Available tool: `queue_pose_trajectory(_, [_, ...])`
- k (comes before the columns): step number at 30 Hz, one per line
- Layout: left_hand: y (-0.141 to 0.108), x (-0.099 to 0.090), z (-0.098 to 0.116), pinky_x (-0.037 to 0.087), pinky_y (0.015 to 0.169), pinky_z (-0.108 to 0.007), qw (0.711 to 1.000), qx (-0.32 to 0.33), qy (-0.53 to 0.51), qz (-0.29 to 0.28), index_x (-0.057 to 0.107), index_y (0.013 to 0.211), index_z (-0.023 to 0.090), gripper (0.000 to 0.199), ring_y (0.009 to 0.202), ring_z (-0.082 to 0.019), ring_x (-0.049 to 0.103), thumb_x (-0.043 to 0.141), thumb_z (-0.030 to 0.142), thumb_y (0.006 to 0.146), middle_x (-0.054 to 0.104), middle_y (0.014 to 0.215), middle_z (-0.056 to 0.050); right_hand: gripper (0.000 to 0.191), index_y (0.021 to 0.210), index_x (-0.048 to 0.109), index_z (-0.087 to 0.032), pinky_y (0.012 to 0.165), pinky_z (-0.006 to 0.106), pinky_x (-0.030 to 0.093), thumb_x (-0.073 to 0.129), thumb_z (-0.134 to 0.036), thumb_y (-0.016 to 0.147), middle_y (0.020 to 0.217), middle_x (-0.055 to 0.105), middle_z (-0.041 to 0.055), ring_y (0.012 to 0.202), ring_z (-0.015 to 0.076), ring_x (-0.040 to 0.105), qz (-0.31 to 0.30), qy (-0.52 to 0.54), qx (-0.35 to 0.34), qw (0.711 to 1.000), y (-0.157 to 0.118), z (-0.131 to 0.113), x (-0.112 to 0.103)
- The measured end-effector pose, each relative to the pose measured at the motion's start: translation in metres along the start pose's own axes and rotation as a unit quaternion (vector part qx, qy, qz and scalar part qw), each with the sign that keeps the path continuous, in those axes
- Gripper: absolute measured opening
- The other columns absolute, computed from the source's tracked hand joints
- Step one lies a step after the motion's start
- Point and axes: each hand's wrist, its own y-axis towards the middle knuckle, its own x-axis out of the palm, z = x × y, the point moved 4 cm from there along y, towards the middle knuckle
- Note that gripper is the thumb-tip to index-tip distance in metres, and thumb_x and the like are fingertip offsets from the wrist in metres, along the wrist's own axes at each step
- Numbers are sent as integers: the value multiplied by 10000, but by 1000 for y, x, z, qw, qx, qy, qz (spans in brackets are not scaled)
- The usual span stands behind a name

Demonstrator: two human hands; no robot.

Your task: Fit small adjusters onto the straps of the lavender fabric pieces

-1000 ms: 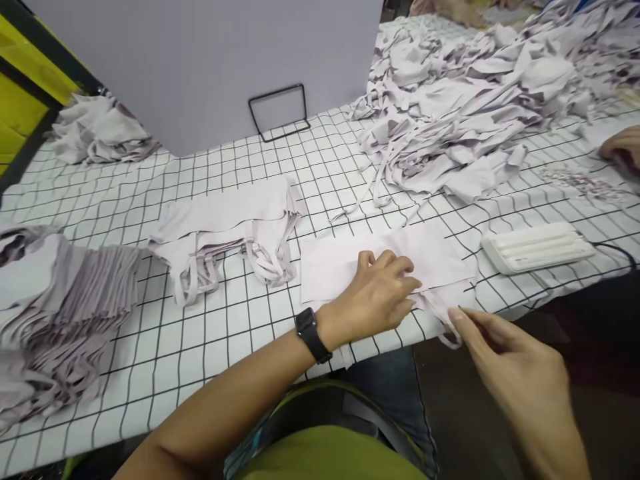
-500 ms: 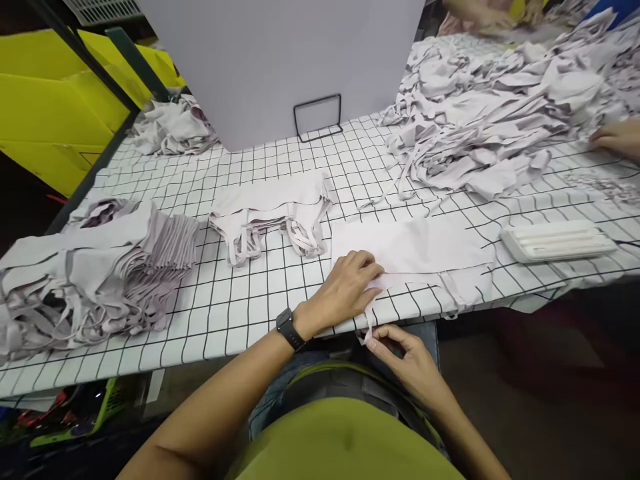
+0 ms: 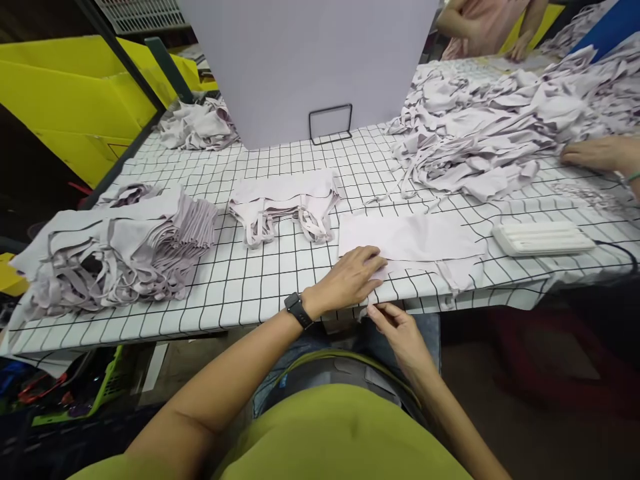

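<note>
A pale lilac strappy top (image 3: 415, 237) lies flat near the table's front edge, its straps towards me. My left hand (image 3: 353, 277), a black watch on its wrist, rests on the top's left strap end with fingers stretched out. Just past the table edge, my right hand (image 3: 395, 323) pinches a thin strap (image 3: 364, 312) of that top between thumb and fingertips. The other strap (image 3: 447, 277) droops over the edge farther right. Beyond my left hand lies a small stack of matching tops (image 3: 287, 190).
A taller stack of tops (image 3: 115, 243) stands left. A loose heap of garments (image 3: 480, 127) fills the back right, with another person's hand (image 3: 597, 155) beside it. A white corded device (image 3: 543, 239) lies right. A grey panel (image 3: 310, 60) rises behind, near a wire stand (image 3: 330, 125).
My right hand has risen slightly closer to the table edge with the strap. The view has shifted a little. The other person's hand at right has moved further in over the heap.
</note>
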Motion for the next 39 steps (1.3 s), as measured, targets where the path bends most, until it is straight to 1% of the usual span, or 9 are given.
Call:
queue_pose_trajectory(8, [-4,-2,-3,469,1100,-470,998,53,40,-11,500,1289,154,348,1274,-294,534,520,377,1024,527,1402,-189,447,641,659,-204,670,301,460,684,-617,810,657,683,37,651,192,592,-29,-44,-42,998,-16,-9,2])
queue_pose_trajectory(16, [-4,-2,-4,400,1160,-517,997,44,63,-12,505,1296,172,358,1292,-306,543,491,413,1032,534,1430,-171,444,654,710,-203,612,269,471,614,-555,908,640,695,34,631,193,628,-87,-170,-10,982,-84,-18,-44])
queue_pose_trajectory(19, [-4,-1,-5,404,1158,-515,997,42,61,-13,503,1299,169,361,1293,-306,541,498,408,1028,536,1427,-174,448,759,784,-203,640,285,516,639,-613,867,628,713,49,649,226,670,-69,-174,33,982,-104,-19,-62])
queue_pose_trajectory(24, [-3,-2,-4,389,1171,-518,997,47,54,-12,512,1281,158,351,1299,-305,533,503,398,1025,542,1412,-178,581,1181,761,-210,680,314,549,676,-661,826,711,758,57,687,236,687,4,-120,101,988,-128,-33,-76])
queue_pose_trajectory(28, [-3,-2,-7,369,1186,-535,998,44,53,-11,518,1277,150,360,1295,-305,538,500,409,1026,543,1412,-185,413,818,786,-227,665,283,546,749,-637,781,658,737,56,659,210,672,41,-68,120,990,-144,-51,-81])
queue_pose_trajectory(32, [-5,-1,-3,370,1186,-556,999,30,27,3,533,1266,152,313,1310,-295,539,532,338,1016,551,1415,-183,366,863,824,-243,688,316,585,809,-587,738,833,813,113,718,241,719,59,54,139,987,-138,-59,-78])
queue_pose_trajectory(35, [-10,-12,17,409,1159,-549,995,2,-46,88,596,1157,167,181,1301,-268,555,492,210,1016,605,1363,-167,363,958,834,-235,746,353,606,849,-518,731,970,819,140,800,262,742,69,87,126,986,-113,-55,-72])
queue_pose_trajectory(37, [-16,-23,37,507,1056,-477,978,-16,-139,156,631,1047,187,139,1197,-240,613,500,177,1003,688,1206,-126,398,999,837,-221,687,347,606,839,-527,745,966,816,144,722,238,715,61,74,99,990,-93,-51,-67])
queue_pose_trajectory(39, [-22,-30,57,557,939,-398,956,-18,-244,160,653,1005,194,91,1036,-212,660,571,180,970,730,1030,-79,418,1012,844,-216,605,313,586,815,-551,763,831,805,115,620,201,656,53,46,63,996,-76,-50,-65])
